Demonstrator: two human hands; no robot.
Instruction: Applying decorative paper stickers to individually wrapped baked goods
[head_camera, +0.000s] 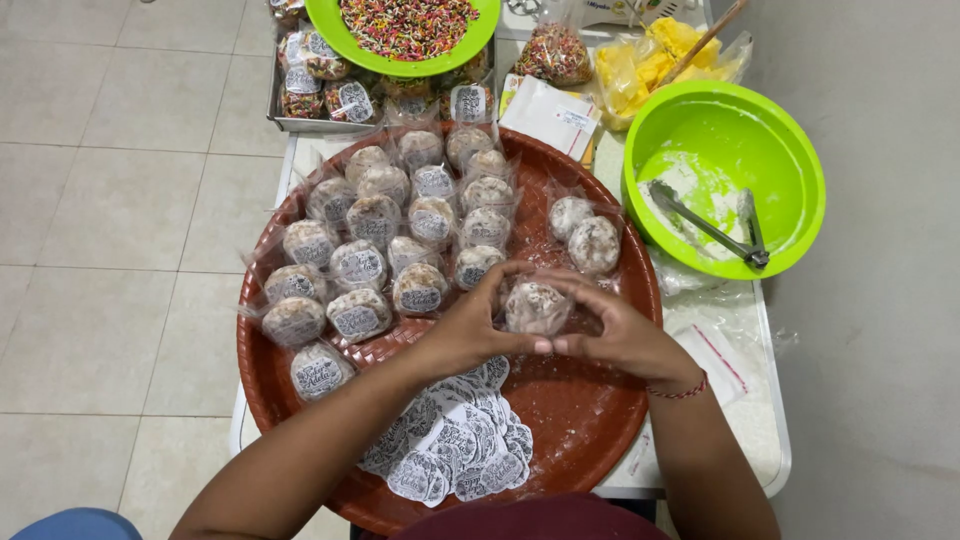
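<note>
Fingers (520, 285) around bagged sweet (536, 306) over tray (590, 420)

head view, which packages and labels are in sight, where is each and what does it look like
Wrapped ball: clear plastic, speckled pale, between left hand and right hand.
Labelled wrapped balls: clustered on the round brown tray, white stickers with black print.
Loose sticker pile: white with black print, tray's near edge.
Two unlabelled wrapped balls: tray's right side.
Bag of sprinkles: clear, top centre.
</note>
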